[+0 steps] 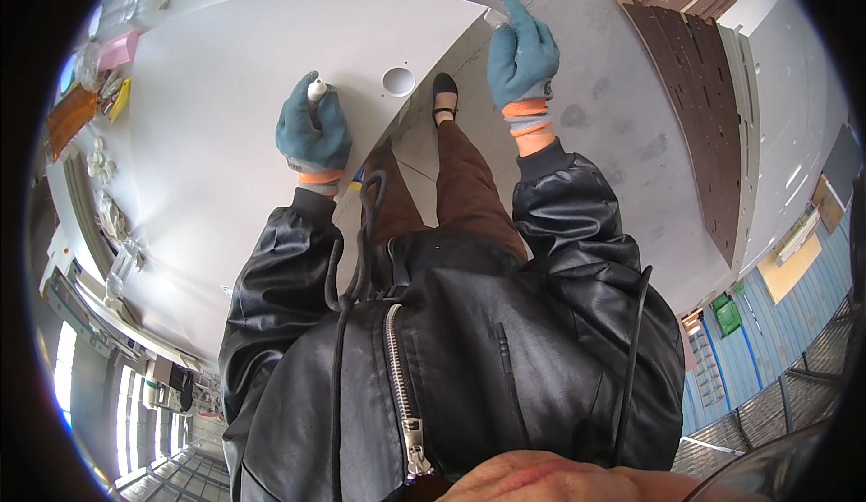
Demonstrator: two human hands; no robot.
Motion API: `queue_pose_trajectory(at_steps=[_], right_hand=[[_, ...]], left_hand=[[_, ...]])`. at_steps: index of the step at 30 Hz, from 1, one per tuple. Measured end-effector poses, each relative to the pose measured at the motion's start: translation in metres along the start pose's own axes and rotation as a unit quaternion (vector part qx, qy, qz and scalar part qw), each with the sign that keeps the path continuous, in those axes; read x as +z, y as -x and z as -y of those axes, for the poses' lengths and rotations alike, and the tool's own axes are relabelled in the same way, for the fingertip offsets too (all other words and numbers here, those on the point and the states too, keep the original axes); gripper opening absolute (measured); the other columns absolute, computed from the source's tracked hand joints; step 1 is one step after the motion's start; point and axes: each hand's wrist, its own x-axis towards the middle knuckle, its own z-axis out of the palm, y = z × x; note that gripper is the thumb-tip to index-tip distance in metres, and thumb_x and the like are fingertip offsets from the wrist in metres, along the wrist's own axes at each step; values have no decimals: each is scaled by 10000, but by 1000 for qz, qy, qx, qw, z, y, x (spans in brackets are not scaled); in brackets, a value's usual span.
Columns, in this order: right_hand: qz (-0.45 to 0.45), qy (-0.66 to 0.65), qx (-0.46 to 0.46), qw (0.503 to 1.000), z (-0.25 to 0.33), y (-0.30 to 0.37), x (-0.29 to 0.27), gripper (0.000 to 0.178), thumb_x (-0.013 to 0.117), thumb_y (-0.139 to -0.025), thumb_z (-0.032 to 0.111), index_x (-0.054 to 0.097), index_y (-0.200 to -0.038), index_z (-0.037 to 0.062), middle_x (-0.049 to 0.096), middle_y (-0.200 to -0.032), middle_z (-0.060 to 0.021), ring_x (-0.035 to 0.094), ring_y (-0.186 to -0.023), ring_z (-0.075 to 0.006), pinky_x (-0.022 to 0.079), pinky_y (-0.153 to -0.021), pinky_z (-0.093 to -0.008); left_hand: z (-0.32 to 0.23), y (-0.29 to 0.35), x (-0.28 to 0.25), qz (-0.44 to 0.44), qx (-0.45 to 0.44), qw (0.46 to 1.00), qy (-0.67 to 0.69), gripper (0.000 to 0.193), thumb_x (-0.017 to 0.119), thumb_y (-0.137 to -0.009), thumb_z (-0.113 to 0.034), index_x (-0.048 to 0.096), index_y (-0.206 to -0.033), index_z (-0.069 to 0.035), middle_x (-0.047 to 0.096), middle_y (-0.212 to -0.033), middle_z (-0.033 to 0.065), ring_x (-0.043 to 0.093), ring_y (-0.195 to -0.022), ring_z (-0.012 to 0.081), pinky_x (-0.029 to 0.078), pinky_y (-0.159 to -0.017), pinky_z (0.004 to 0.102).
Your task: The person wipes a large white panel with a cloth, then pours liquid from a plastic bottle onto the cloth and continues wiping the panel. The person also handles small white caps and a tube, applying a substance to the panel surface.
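With noon at the top of the view, the gloved left hand (313, 130) is toward 11 o'clock, its fingers curled around a white-tipped object (317, 90), mostly hidden, over a white counter (216, 96). Just beside it, toward 12, is a round white disc or recess (398, 82). The gloved right hand (523, 58) is at 1 o'clock, a small white piece (494, 18) at its fingertips near the counter's corner; whether they pinch it, I cannot tell. Farther off, brown slatted panels (699, 105) stand at 2 o'clock.
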Motion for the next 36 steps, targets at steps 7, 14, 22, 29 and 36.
queue_pose_trajectory(at_steps=[7,14,22,29,36], right_hand=[[20,-3,48,999,-3,7,2,347,606,-917,248,669,-1201,59,697,-962,-153,646,-843,-361,530,-743,-449],[22,2,53,998,-4,7,5,354,604,-924,277,670,-1205,73,695,-976,-153,649,-858,-365,536,-752,-448],[19,19,44,999,-8,11,4,330,620,-914,271,686,-1171,74,695,-958,-154,651,-845,-368,537,-741,-442],[-27,8,68,997,-1,2,-9,274,689,-855,180,706,-1107,74,703,-914,-133,655,-810,-347,529,-710,-424],[8,6,4,1000,14,-17,-22,245,726,-824,121,718,-1069,122,695,-871,-77,649,-729,-316,529,-658,-400]], left_hand=[[-1,0,1,1,-3,1000,-4,255,677,-860,-76,677,-1113,-39,707,-832,118,694,-670,220,547,-622,319],[0,2,1,1,-3,1000,-13,260,674,-855,-72,678,-1114,-49,708,-827,107,694,-670,214,547,-621,318],[-2,-1,0,5,6,1000,-8,261,665,-860,-65,672,-1120,-44,712,-839,105,702,-690,213,553,-630,317],[-1,-1,-1,5,11,1000,-14,260,667,-862,-61,668,-1122,-37,710,-842,108,702,-691,215,555,-632,318],[2,-1,1,6,1,1000,-10,265,675,-860,-55,669,-1124,-36,700,-827,109,690,-668,207,548,-618,314]])
